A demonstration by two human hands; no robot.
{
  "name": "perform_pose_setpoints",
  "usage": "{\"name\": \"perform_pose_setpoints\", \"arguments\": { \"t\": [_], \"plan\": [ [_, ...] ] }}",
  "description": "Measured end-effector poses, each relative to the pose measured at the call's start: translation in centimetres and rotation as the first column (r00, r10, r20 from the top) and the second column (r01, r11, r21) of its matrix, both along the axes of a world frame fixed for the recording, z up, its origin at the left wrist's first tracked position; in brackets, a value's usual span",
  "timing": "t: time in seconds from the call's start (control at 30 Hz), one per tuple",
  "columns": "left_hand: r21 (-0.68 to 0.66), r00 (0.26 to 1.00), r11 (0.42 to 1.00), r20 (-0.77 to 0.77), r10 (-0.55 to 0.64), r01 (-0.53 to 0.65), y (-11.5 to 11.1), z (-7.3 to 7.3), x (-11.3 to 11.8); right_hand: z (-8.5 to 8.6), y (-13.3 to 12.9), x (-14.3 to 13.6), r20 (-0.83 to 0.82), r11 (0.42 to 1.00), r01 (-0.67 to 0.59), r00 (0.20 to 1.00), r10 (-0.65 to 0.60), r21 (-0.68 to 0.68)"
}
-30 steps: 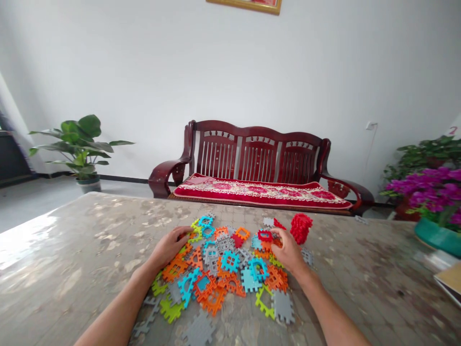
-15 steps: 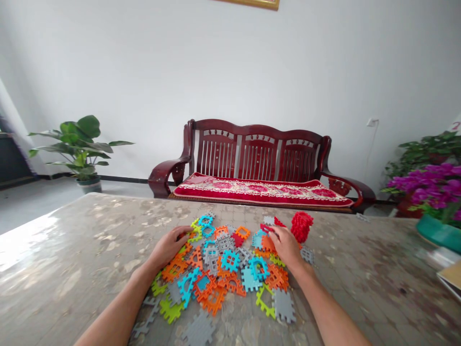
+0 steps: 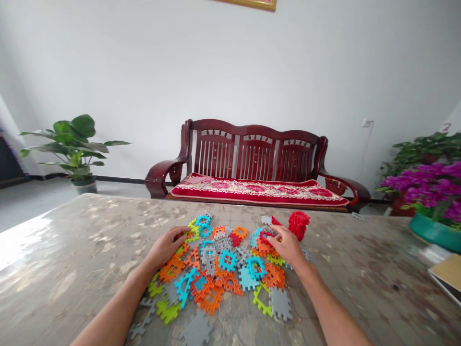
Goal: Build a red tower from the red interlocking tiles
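Observation:
Flat plastic interlocking panels with notched edges lie in a loose pile on the table. My right hand reaches over the pile's right side, thumb and fingertips pinching a red interlocking panel with an opening in it. Beneath that panel are orange and light blue panels. On the left, my left hand rests at the pile's edge, fingers loosely bent and touching or just beside a lime green panel; nothing appears gripped in it. A bright blue window panel lies mid-pile. A stack of red panels stands beyond my right hand.
The patterned tabletop stretches around the pile. At the right are purple flowers in a teal pot and a brown-topped box. Across the table stands a wooden bench with a red cushion. A potted plant is at left.
The red panel in my right hand has come slightly nearer and turned, so its opening now shows. My left hand stays in place. The whole view has shifted a little.

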State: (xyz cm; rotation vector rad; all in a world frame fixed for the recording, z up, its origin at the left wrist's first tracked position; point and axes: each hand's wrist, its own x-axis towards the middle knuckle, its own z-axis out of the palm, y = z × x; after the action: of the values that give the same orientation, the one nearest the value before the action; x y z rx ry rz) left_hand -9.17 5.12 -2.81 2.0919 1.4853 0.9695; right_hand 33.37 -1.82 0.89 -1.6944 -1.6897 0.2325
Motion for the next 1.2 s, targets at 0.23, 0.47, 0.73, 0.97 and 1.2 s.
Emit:
{"name": "perform_pose_setpoints", "arguments": {
  "t": [0.23, 0.47, 0.73, 0.97, 1.2],
  "plan": [
    [-0.009, 1.000, 1.000, 0.011, 0.009, -0.009, -0.2, 0.2, 0.1, 1.3, -0.7, 0.1, 0.193, 0.994, -0.063, 0.978, 0.079, -0.086],
    [-0.006, 1.000, 1.000, 0.016, 0.012, -0.012, -0.2, 0.3, 0.1, 1.4, -0.7, 0.0, 0.239, 0.993, -0.067, 0.967, 0.088, -0.095],
    [0.009, 1.000, 1.000, 0.016, 0.007, -0.007, -0.1, 0.2, -0.1, 1.6, -0.6, -0.3, 0.133, 0.994, -0.103, 0.986, 0.105, -0.022],
    [-0.007, 1.000, 1.000, 0.024, 0.007, -0.007, 0.3, -0.3, -0.4, 3.3, 0.0, 1.5, -0.016, 0.968, 0.056, 0.998, -0.054, 0.243],
    [-0.008, 0.999, 1.000, 0.030, 0.019, -0.019, 0.1, -0.2, -0.3, 5.0, -0.1, 6.3, -0.081, 0.864, 0.367, 0.929, -0.362, 0.345]
  ]
}}
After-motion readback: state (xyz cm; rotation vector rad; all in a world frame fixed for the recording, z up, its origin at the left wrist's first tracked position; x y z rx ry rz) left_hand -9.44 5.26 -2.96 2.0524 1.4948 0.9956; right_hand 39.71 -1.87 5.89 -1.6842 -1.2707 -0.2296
